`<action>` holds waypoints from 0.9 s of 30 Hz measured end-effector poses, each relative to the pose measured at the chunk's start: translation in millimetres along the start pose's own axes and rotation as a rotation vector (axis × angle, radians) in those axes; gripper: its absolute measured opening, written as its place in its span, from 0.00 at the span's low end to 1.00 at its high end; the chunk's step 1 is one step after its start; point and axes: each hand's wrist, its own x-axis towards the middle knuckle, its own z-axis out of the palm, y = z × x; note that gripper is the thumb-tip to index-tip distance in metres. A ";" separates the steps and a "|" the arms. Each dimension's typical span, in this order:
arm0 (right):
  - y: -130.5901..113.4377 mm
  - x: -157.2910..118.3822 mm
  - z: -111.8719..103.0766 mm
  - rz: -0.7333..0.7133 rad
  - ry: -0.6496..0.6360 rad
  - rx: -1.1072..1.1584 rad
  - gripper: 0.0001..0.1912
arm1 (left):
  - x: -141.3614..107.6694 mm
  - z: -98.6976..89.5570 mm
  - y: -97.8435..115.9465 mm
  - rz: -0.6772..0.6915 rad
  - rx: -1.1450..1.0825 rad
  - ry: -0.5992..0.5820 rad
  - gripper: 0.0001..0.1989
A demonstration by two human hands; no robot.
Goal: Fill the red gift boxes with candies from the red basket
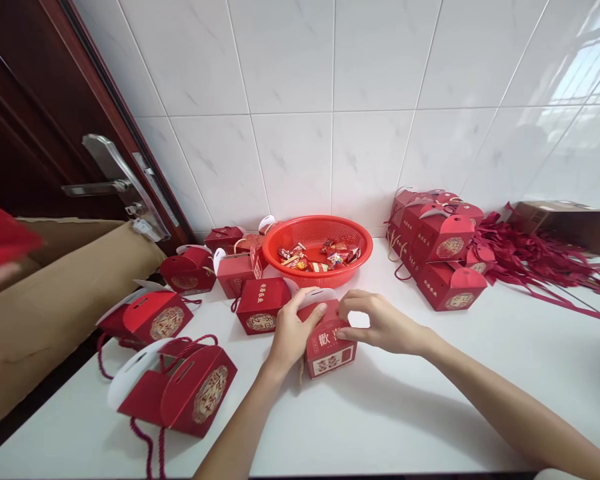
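"Okay, your left hand [294,328]?"

"Fingers [314,319] bent over the red box [330,343], front of the basket [316,248]."

"Your right [375,320]?"

"Thumb and forefinger curled at its flap, pinch unclear."

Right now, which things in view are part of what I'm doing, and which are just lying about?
Seemingly in use:
small red paper box with white lettering, between left hand and right hand
matching red boxes
red plastic basket holding wrapped sweets

Seemingly just lying about:
tangled crimson ribbons
open brown cardboard box, far right
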 end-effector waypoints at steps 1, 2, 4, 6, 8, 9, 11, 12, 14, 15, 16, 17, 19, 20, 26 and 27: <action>1.7 1.1 2.0 0.037 0.027 -0.002 0.18 | -0.1 -1.4 0.5 0.003 -0.008 -0.009 0.15; 3.6 2.0 3.5 0.076 0.046 0.002 0.19 | -0.2 -3.1 1.3 0.002 -0.020 -0.026 0.15; 8.2 3.0 4.9 0.155 0.053 0.022 0.21 | -0.2 -6.9 3.5 -0.007 -0.060 -0.069 0.19; 13.2 3.6 5.0 0.224 0.029 0.042 0.28 | 0.3 -10.8 5.8 -0.014 -0.085 -0.110 0.23; 17.9 4.1 4.4 0.265 -0.004 0.061 0.34 | 1.1 -13.7 7.6 -0.013 -0.054 -0.143 0.19; 19.9 4.5 4.0 0.270 -0.026 0.072 0.35 | 1.4 -14.7 8.2 -0.014 -0.032 -0.159 0.15; 23.2 5.5 3.5 0.258 -0.072 0.092 0.33 | 1.9 -15.9 8.2 -0.024 -0.008 -0.196 0.10; 24.5 6.1 3.3 0.256 -0.093 0.101 0.31 | 2.0 -16.3 7.7 -0.033 -0.011 -0.212 0.09; 26.8 7.1 3.5 0.281 -0.133 0.121 0.27 | 2.1 -17.3 5.3 -0.061 -0.028 -0.229 0.10; 27.6 7.5 3.7 0.304 -0.143 0.131 0.27 | 2.1 -18.0 3.7 -0.076 -0.025 -0.226 0.12; 28.0 7.9 4.1 0.327 -0.149 0.143 0.27 | 2.2 -18.9 1.8 -0.090 -0.012 -0.212 0.13; 27.8 8.2 4.5 0.345 -0.149 0.167 0.28 | 2.3 -20.1 -0.2 -0.102 0.011 -0.188 0.15; 25.0 8.6 5.2 0.346 -0.122 0.243 0.30 | 2.4 -22.6 -3.7 -0.108 0.076 -0.118 0.18; 22.4 8.7 5.5 0.326 -0.093 0.287 0.31 | 2.3 -23.7 -5.1 -0.105 0.111 -0.081 0.18; 0.0 7.9 9.3 0.159 -0.013 0.344 0.13 | -2.3 -21.6 -10.3 -0.145 0.170 -0.023 0.21; -2.4 7.6 10.2 0.154 -0.028 0.300 0.10 | -3.2 -20.4 -10.9 -0.158 0.156 -0.067 0.21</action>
